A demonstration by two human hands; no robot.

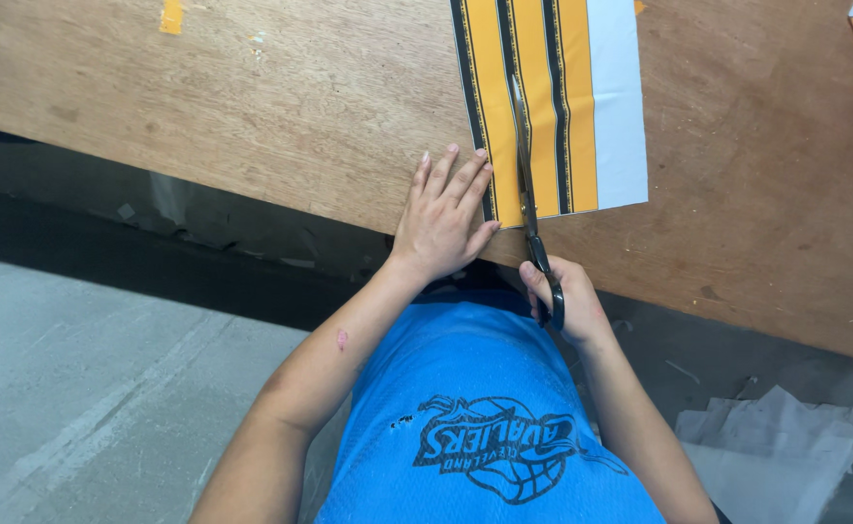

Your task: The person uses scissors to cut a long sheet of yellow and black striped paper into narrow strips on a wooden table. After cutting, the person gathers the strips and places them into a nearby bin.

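A yellow, black and white striped sheet point(582, 97) lies at the wooden table point(252, 107) edge, the left hand point(441, 218) pressing it flat with fingers spread, the right hand point(567, 303) gripping scissors point(526, 184) whose blades cut into it

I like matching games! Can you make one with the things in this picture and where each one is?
Things:
1. left hand
2. right hand
3. scissors
4. paper pile

Places:
A. on the floor, beside the table
B. around the scissor handles
C. flat on the striped sheet's left edge
D. blades lying along the striped sheet

Pairs: 1-C, 2-B, 3-D, 4-A
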